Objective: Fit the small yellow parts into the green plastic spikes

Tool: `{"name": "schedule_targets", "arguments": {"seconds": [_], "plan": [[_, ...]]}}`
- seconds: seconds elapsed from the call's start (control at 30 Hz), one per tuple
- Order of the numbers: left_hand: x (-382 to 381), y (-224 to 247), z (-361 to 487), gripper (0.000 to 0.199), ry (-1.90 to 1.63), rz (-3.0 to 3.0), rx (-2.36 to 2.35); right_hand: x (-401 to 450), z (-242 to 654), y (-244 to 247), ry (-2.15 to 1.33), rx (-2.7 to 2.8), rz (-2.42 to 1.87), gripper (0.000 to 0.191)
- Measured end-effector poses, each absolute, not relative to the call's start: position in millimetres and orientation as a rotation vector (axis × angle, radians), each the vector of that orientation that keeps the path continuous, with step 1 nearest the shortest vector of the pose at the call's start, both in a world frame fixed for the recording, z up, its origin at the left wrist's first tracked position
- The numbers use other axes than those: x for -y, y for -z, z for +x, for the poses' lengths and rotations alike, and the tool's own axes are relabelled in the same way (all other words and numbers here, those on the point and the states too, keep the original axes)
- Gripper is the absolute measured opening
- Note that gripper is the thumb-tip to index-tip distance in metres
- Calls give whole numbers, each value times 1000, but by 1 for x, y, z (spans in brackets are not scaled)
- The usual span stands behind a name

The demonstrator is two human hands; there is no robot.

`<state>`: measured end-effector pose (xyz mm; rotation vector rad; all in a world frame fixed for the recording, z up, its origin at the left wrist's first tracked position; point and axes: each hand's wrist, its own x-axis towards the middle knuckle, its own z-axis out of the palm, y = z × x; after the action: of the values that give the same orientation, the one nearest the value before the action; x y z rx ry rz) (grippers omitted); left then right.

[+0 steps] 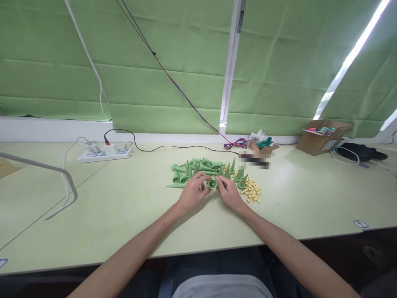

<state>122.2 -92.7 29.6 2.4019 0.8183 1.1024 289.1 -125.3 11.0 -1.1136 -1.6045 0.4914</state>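
Note:
Between my two hands is a green plastic watering spike (212,184), its round open end turned toward me with rings visible inside. My left hand (194,191) grips it from the left, thumb and fingers curled at the rim. My right hand (228,191) is closed in a pinch against the right side of the rim; whether a small part sits in those fingertips is hidden. Behind the hands lies a pile of green spikes (204,164), some standing point up. Small yellow plastic pieces (252,189) are heaped to the right of my right hand.
A white power strip (105,154) with plugs stands at the back left, its black cable running along the table (124,219). At the back are a small open box (262,150) and a cardboard box (322,136). A dark bag (356,152) lies at far right.

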Motion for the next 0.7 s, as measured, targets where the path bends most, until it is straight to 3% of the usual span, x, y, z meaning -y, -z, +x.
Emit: {"name": "schedule_targets", "arguments": {"seconds": [0.1, 0.23, 0.37, 0.43, 0.7], "plan": [[93, -32, 122, 25, -1098, 2338, -928, 126, 289, -12, -453, 1580, -1107, 37], [92, -36, 123, 8, -1036, 2186, -1014, 127, 290, -13, -409, 1550, -1118, 37], [92, -39, 126, 43, -794, 1787, -937, 128, 290, -14, -381, 1567, -1102, 36], [91, -41, 127, 50, -690, 1584, -881, 128, 289, -14, -385, 1583, -1098, 35], [95, -43, 124, 46, -545, 1271, -763, 128, 290, -12, -440, 1627, -1116, 35]]}}
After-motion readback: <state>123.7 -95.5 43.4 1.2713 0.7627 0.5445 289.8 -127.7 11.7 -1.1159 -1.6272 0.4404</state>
